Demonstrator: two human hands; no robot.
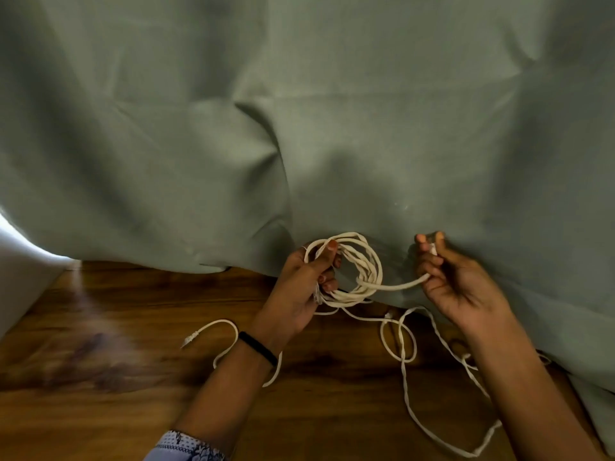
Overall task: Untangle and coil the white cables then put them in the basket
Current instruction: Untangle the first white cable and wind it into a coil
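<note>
My left hand [304,287] grips a coil of white cable [361,271], several loops held upright above the wooden floor. A short stretch of that cable runs right to my right hand [456,277], which pinches the cable's end between thumb and fingers. More white cable [404,371] lies loose and looped on the floor below and between my hands. One plug end [191,337] rests on the floor to the left of my left wrist. No basket shows in the head view.
A grey-green curtain [299,128] hangs across the whole background, its hem touching the wooden floor [116,361]. A white wall edge [20,277] stands at far left. Loose cable trails under my right forearm near the curtain hem.
</note>
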